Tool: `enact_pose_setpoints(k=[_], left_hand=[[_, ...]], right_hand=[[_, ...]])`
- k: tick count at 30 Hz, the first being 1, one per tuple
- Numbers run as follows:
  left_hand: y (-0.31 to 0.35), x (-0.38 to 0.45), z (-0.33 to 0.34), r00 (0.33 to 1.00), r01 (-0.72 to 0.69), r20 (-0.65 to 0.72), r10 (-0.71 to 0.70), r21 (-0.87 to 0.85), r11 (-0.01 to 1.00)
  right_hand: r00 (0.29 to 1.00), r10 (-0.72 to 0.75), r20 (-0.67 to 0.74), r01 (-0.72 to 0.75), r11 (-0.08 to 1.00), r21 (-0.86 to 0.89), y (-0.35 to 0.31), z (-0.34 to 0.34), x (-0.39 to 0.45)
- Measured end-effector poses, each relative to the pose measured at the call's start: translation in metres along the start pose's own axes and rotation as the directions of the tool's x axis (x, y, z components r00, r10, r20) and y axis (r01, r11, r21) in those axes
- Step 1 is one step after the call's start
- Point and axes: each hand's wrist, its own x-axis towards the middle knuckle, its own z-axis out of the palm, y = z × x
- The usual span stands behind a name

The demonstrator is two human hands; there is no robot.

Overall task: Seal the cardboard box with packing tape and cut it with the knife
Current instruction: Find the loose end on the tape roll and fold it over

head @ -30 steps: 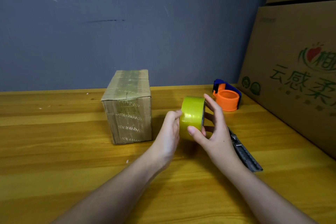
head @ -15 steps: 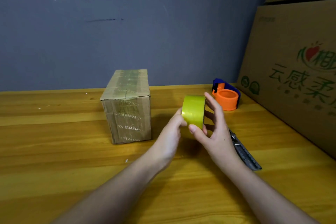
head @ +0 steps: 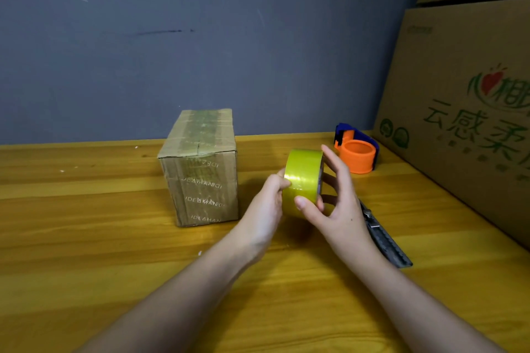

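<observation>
A small cardboard box (head: 200, 169) stands on the wooden table (head: 86, 252), left of centre, its top flaps covered with old tape. A yellow-green roll of packing tape (head: 304, 178) is held upright just above the table, to the right of the box. My left hand (head: 266, 206) pinches the roll's near left edge with its fingertips. My right hand (head: 335, 200) grips the roll from the right, thumb on its front face. A grey utility knife (head: 384, 238) lies on the table, partly hidden under my right wrist.
An orange and blue tape dispenser (head: 357, 153) sits behind the roll near the wall. Large printed cardboard cartons (head: 464, 112) are stacked along the right side. A grey wall (head: 200, 37) closes the back of the table.
Both hands have lifted the tape roll slightly and shifted their fingers on it; the left fingertips now sit on its near edge. Box and knife have not moved.
</observation>
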Motion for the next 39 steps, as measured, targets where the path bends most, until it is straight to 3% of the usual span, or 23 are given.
enact_pose_setpoints(k=[2, 6, 8, 9, 11, 13, 16, 21, 31, 39], left_hand=[[0.004, 0.0, 0.003, 1.0, 0.005, 0.008, -0.005, 0.031, 1.0], [0.014, 0.011, 0.007, 1.0, 0.003, 0.018, -0.008, 0.28, 0.96], [0.007, 0.01, 0.005, 0.996, -0.094, 0.043, 0.084, 0.376, 0.922], [0.001, 0.005, 0.007, 0.992, -0.13, 0.052, 0.119, 0.44, 0.889], [-0.011, -0.012, 0.003, 0.971, -0.238, 0.097, 0.221, 0.532, 0.813], [-0.016, -0.014, -0.001, 0.945, -0.282, 0.053, 0.322, 0.629, 0.724], [-0.014, -0.008, -0.006, 0.927, -0.261, 0.034, 0.373, 0.772, 0.58], [-0.018, -0.01, -0.005, 0.899, -0.256, -0.007, 0.438, 0.802, 0.539], [-0.015, -0.012, -0.004, 0.876, -0.205, 0.002, 0.483, 0.907, 0.367], [-0.013, -0.014, -0.002, 0.898, -0.186, 0.003, 0.44, 0.909, 0.372]], right_hand=[[1.0, 0.002, 0.0, -0.002, 1.0, -0.007, 0.001, 0.0, 0.0], [1.0, 0.014, -0.006, -0.013, 0.995, 0.096, -0.003, 0.001, 0.001], [0.998, 0.055, -0.006, -0.054, 0.986, 0.156, -0.003, 0.001, 0.002], [0.997, 0.076, 0.001, -0.075, 0.989, 0.126, -0.003, 0.0, 0.002], [0.998, 0.062, 0.008, -0.061, 0.994, -0.096, -0.001, -0.003, 0.002], [0.998, -0.054, 0.025, 0.059, 0.943, -0.327, -0.002, -0.006, 0.002], [0.965, -0.253, 0.07, 0.26, 0.884, -0.388, -0.012, -0.007, 0.003], [0.942, -0.335, 0.004, 0.326, 0.913, -0.246, -0.015, -0.002, -0.001], [0.978, -0.208, 0.001, 0.206, 0.97, -0.131, -0.018, -0.001, -0.001], [0.985, -0.165, -0.052, 0.161, 0.984, -0.082, -0.016, 0.002, -0.001]])
